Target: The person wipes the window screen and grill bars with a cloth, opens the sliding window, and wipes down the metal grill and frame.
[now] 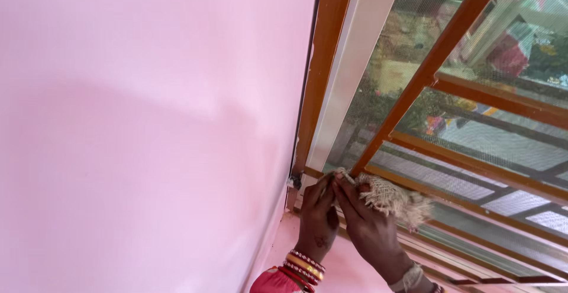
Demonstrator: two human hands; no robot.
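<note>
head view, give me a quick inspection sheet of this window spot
surface: pink sill below an orange window frame, bare where seen
job's things: frayed beige cloth pressed at the frame's lower corner
clutter: nothing seen
grippers: left hand at the corner, what it grips unclear; right hand holding the cloth
cables: nothing seen
surroundings: pink wall on the left, mesh screen with blurred outdoors beyond
</note>
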